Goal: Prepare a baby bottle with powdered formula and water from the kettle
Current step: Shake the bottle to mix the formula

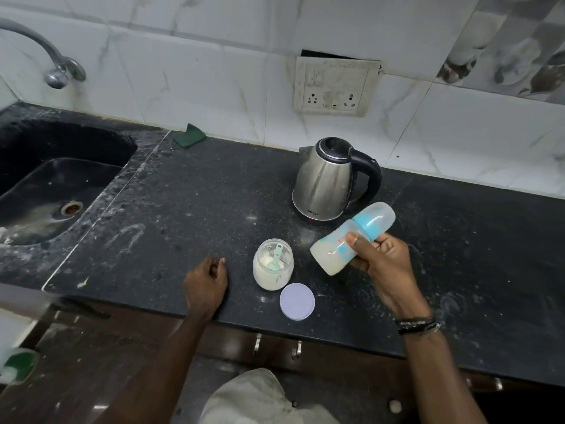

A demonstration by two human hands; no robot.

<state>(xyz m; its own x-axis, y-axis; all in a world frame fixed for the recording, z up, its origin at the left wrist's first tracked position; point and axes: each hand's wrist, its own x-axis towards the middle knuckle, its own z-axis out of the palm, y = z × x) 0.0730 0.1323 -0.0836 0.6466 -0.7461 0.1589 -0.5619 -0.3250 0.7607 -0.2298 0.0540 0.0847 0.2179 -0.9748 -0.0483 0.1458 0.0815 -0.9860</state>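
Two hands are at work over the dark counter [214, 191], and the scene reads from the sink [46, 185] at far left, with its tap [58, 71] above, to the kettle at right. The left hand [206, 286] rests near the counter's front edge with its fingers curled loosely together, holding nothing; it seems parked there for balance. Just beside it to the right stands the open formula jar [273, 264], about half full of pale powder, with a green scoop [276, 255] left standing inside, likely so it stays handy and clean. The jar's lilac lid [297, 301] lies flat on the counter just in front of the jar, apart from it. Further right, the right hand [385, 264] is clamped around the baby bottle [351, 237], thumb across its middle, holding it off the counter and tilted, its capped teat end pointing up toward the kettle [330, 182]. The bottle is closed and looks cloudy with milky liquid, so I judge this to be the mixing step, the tilt serving a shake or swirl. The kettle stands upright behind it, lid shut, handle facing right, within easy reach.
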